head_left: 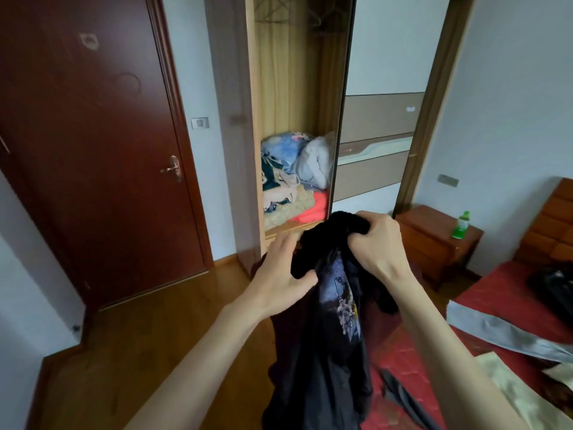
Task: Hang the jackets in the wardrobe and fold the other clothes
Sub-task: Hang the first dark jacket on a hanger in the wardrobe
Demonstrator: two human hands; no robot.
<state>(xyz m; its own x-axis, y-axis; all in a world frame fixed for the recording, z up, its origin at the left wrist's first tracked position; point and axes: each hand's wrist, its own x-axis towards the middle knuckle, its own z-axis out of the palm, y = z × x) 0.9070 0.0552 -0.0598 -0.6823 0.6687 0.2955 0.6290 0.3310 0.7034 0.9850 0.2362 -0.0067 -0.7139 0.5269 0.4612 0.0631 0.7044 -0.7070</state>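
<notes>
A black jacket (325, 361) with a pale printed lining hangs in front of me, held up in the air. My right hand (383, 243) grips its bunched top edge, fingers curled into the cloth. My left hand (285, 274) holds the fabric a little lower on the left, thumb pressed against it. Straight ahead the wardrobe (245, 125) stands open, with bare wire hangers (279, 10) on its rail at the top. A heap of bedding and clothes (294, 175) fills its floor.
A dark red door (93, 150) is shut on the left. A bed with a red cover (508, 293) lies at the right with grey and pale clothes (496, 330) on it. A wooden nightstand (434, 240) carries a green bottle (461, 225). Wooden floor (173, 330) lies between.
</notes>
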